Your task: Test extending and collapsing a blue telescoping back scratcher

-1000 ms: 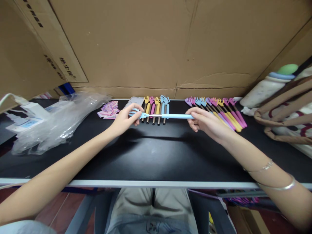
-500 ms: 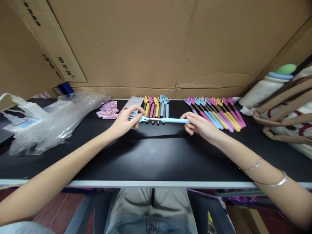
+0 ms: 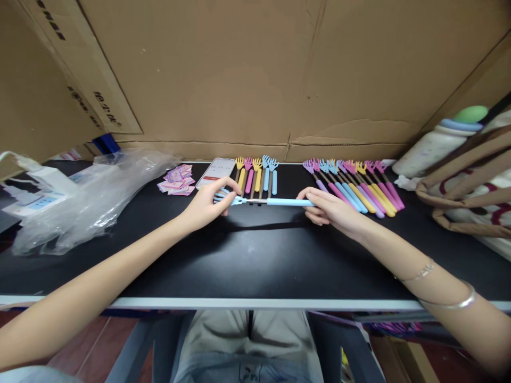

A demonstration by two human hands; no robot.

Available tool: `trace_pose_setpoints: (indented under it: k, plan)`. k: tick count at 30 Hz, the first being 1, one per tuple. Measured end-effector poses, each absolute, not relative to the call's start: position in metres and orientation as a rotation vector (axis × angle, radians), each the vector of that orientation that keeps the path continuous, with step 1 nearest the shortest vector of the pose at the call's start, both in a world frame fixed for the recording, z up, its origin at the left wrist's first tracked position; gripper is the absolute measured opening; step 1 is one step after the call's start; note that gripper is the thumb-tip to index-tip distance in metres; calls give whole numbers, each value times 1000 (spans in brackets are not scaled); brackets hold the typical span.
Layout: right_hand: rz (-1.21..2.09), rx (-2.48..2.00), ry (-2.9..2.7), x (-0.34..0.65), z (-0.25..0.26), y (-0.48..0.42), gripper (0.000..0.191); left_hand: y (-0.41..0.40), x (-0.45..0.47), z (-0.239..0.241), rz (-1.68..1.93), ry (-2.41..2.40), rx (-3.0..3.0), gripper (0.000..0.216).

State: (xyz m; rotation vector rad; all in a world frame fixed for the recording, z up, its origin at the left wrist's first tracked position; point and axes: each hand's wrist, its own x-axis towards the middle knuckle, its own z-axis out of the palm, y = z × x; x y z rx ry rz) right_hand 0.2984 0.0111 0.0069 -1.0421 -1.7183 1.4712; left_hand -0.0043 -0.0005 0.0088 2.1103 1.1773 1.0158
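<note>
I hold a light blue telescopic back scratcher (image 3: 275,201) level above the black table (image 3: 247,255). My left hand (image 3: 205,205) pinches its claw-shaped head, and my right hand (image 3: 331,208) grips the end of its blue handle. A thin metal shaft shows between head and handle. Just behind it lies a short row of several scratchers (image 3: 257,178) in yellow, pink and blue. A longer slanted row of scratchers (image 3: 355,186) in purple, blue, yellow and pink lies beside my right hand.
A phone (image 3: 215,171) and a pile of small pink packets (image 3: 178,180) lie behind my left hand. Crumpled clear plastic bags (image 3: 88,197) and a white power strip (image 3: 35,199) sit at the left. A bottle (image 3: 435,143) and a striped bag (image 3: 471,197) stand at the right. Cardboard walls (image 3: 255,74) close the back.
The blue scratcher has come lower and nearer to me, and the bare metal shaft between its head and handle has lengthened. My right hand shifted slightly left along the handle.
</note>
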Motion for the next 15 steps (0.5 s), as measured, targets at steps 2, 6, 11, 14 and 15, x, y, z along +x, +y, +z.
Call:
trace_pose_setpoints:
  k: [2,6,11,14,15]
  plan:
    - [1511,-1039,-1701,298,8,11,22,0,-5,8,998,1158,2104,21]
    - [1531,-1047,-1675,297,9,11,15,1,-5,6,1000,1148,2088,22]
    - [1518,-1061,-1682,294,10,11,15,2,-4,4,1029,1164,2084,22]
    - [1502,-1062,-1702,293,10,11,17,3,-4,5,1021,1157,2113,22]
    - [1498,-1060,-1706,293,10,11,17,3,-5,5,1014,1155,2116,23]
